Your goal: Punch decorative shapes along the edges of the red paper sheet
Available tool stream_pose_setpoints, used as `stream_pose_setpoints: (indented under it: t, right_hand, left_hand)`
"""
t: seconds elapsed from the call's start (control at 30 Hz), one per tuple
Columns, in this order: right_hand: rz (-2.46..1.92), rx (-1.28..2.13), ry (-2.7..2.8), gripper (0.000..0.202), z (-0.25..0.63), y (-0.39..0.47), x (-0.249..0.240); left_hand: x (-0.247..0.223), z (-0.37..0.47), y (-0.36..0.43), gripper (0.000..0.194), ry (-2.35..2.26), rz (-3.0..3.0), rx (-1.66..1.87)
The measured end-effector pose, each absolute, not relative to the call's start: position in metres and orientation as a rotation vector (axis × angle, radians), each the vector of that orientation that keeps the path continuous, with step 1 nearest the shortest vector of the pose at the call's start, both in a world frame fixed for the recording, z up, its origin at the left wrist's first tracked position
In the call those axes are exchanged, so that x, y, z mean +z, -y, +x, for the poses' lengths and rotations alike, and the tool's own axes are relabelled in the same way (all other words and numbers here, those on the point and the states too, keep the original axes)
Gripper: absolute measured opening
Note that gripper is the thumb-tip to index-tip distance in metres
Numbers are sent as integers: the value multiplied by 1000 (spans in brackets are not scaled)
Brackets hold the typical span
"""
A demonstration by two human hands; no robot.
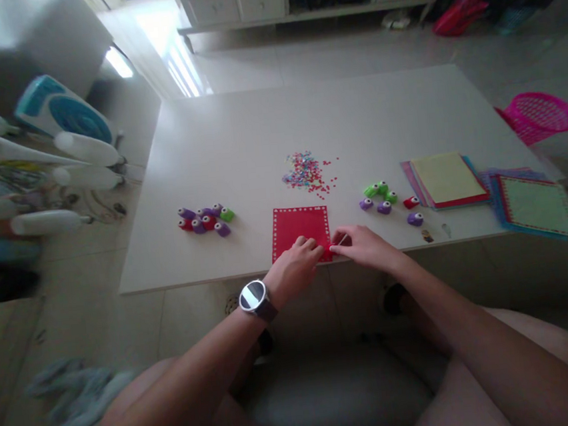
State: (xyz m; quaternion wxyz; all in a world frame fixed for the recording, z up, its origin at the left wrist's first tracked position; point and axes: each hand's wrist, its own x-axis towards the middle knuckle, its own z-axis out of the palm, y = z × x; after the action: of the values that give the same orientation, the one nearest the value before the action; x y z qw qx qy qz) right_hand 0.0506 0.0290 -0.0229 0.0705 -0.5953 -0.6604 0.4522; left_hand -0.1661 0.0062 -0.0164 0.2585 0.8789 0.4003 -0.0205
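A red square paper sheet (299, 226) lies at the near edge of the white table, with small pale holes or shapes lined along its borders. My left hand (298, 265), wearing a watch on its wrist, rests over the lower part of the sheet with bent fingers gripping it near the right corner. At that corner my right hand (362, 247) pinches a small red craft punch (331, 248) with a whitish top, mostly covered by the fingers. Beyond the sheet sits a scattered pile of tiny coloured paper confetti (305, 171).
Purple, red and green craft punches (206, 220) cluster on the left; more punches (384, 207) stand on the right. Stacks of coloured paper (446, 180) and bordered sheets (537, 205) lie at the table's right end. A pink basket (538, 115) stands beyond it.
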Motion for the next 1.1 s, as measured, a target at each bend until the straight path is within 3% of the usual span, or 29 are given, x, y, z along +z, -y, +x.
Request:
stream_pose_setpoints:
  t: [0.27, 0.6, 0.9, 1.1]
  right_hand:
    - [-1782, 1363, 1901, 3, 44, -28, -22]
    - [-1848, 1391, 1719, 15, 38, -33, -41]
    - [-1973, 1419, 1668, 21, 34, -42, -51]
    - [-2028, 1403, 1657, 20, 29, -44, -48]
  left_hand:
    - [-17, -174, -10, 36, -1006, 2337, 41]
    - [-38, -183, -9, 80, -948, 2335, 139]
    - [-84, -195, -7, 83, -995, 2310, 281]
    - [-51, -185, -9, 74, -975, 2299, 223]
